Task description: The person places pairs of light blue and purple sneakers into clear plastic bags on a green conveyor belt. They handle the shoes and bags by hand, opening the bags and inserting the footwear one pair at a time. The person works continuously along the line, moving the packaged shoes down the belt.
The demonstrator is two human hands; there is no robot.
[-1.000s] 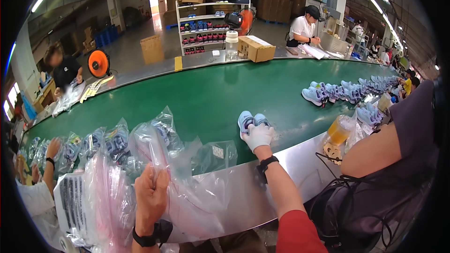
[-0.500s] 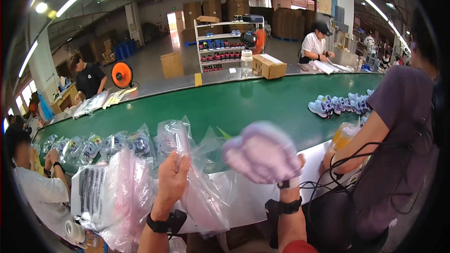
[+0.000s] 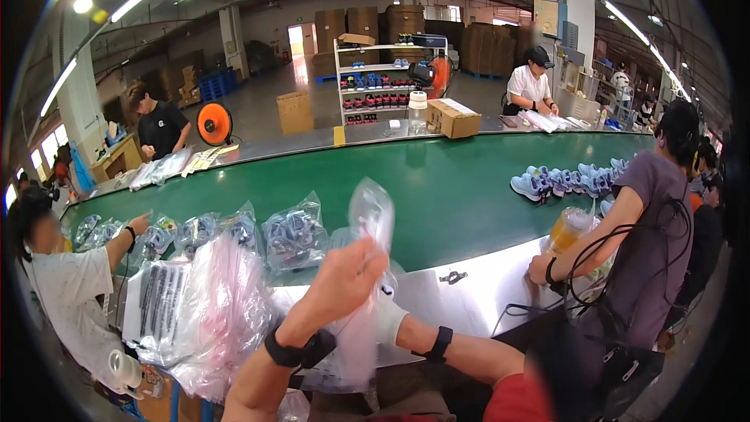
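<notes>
My left hand is closed round a clear plastic bag, its upper end standing above my fist and the rest hanging below. From the right my right forearm reaches in behind the bag. The fingers of my right hand are hidden there, and a pale white patch shows at its wrist; whether it is a glove or part of a shoe I cannot make out. Just beyond my left hand lies a bagged pair of light blue shoes. A pile of clear pinkish bags lies left of my left arm.
A green conveyor belt runs across, with unbagged shoes at right and several bagged pairs at left. Co-workers stand close on both sides. A small black item lies on the metal table. An orange-filled container stands near the right co-worker.
My right hand has swung left and down behind the bag; the pale lavender shoe it held is no longer plainly visible. My left hand has moved right with the bag. The left co-worker's arm now reaches out.
</notes>
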